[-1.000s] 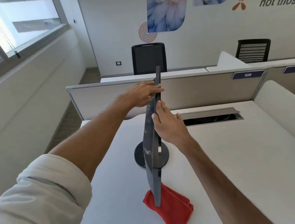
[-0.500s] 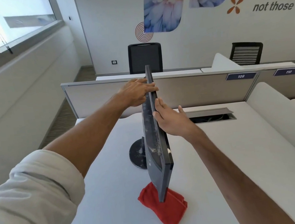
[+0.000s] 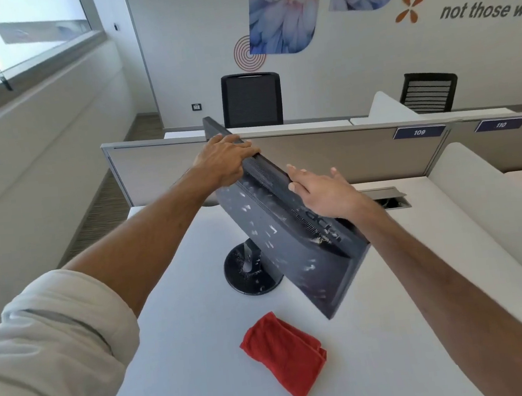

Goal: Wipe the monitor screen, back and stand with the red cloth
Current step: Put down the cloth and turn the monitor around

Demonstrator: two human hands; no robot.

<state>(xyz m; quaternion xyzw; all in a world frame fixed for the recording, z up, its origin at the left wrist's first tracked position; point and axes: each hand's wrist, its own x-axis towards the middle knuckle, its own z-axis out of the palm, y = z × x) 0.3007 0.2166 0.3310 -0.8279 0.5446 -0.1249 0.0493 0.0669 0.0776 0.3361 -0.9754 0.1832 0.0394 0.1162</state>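
The broad white office desk point(image 3: 189, 352) carries everything that matters here; on it stands the dark grey flat monitor point(image 3: 277, 238), tilted and swung so that its ribbed back with the row of ports faces the camera, while the screen side is turned away and cannot be judged; pale specks and smears show plainly across that back panel; the round black stand base point(image 3: 249, 280) under it, with the short neck rising from it, carries the same pale flecks, so back and stand both look unwiped; the folded red cloth point(image 3: 284, 354) lies flat on the desk nearer the person than the base, just below the monitor's lower corner, apart from it and touched by neither hand; the left hand point(image 3: 226, 162) grips the monitor's top edge, fingers curled over it towards the far side; the right hand point(image 3: 321, 194) lies on the upper back of the monitor with fingers straight and spread, holding nothing and seemingly only steadying the panel; judged from this, the work sits at a positioning step, with the monitor being presented back-first; whether the screen has had its pass cannot be told; what remains, at the least, is to take up the cloth, wipe the speckled back and then the neck and base.
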